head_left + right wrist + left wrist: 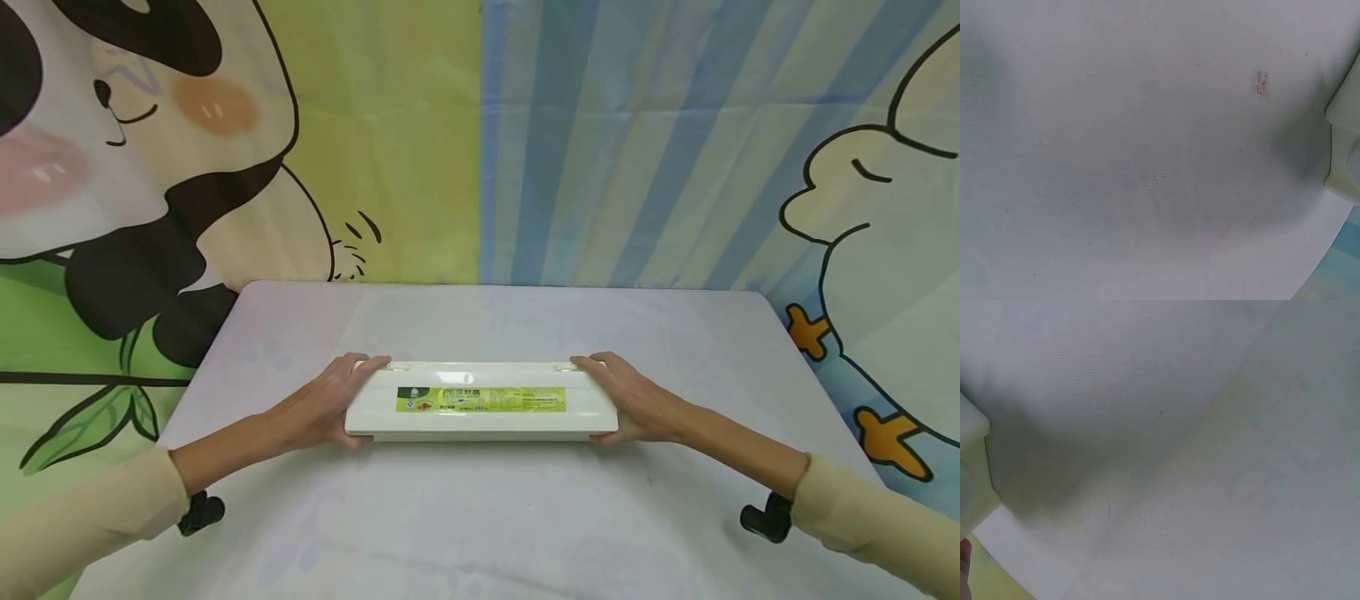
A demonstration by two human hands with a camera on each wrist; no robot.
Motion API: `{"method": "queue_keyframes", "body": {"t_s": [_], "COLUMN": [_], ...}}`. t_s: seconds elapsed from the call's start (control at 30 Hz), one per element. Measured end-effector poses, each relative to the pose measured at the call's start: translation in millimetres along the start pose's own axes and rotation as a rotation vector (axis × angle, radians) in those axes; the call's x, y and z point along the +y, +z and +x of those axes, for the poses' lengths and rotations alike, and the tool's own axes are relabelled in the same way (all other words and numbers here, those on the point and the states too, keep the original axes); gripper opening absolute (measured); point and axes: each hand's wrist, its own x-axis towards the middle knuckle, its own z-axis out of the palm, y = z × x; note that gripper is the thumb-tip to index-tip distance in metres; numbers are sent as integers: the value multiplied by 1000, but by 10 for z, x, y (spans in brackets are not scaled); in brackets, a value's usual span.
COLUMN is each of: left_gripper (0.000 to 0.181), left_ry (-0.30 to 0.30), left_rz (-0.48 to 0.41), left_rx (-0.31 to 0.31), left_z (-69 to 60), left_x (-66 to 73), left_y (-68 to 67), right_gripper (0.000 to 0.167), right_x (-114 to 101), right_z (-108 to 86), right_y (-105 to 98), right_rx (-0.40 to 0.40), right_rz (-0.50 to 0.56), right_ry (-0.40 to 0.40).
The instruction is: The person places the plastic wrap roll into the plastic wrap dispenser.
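Note:
A long white cling film dispenser (480,422) lies across the middle of the table, with a yellow-green label (480,399) on its top. My left hand (330,407) grips its left end, thumb at the near edge and fingers over the far edge. On the opposite end my right hand (637,405) holds it the same way. In the left wrist view a corner of the dispenser (977,481) shows at the left edge, with a fingertip (965,565) below it. The right wrist view catches its other corner (1342,147); no fingers are visible there.
A pale cloth covers the table (480,517), whose far edge meets a printed cartoon backdrop (405,142). Dark wrist camera mounts (202,512) hang below both sleeves. A small brownish mark (1261,81) is on the cloth in the right wrist view.

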Motion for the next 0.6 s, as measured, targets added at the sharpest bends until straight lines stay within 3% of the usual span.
{"method": "queue_keyframes", "body": {"t_s": [0.27,0.6], "left_gripper": [110,103], "left_ry": [53,68], "left_rz": [-20,-21], "left_rx": [45,52], "left_z": [38,69], "left_x": [-61,-61], "left_y": [35,19], "right_gripper": [108,105], "right_x": [16,39], "right_z": [31,28], "right_y": [8,13], "right_rx": [-29,-17], "right_rz": [53,59], "right_ry": [24,-3]}}
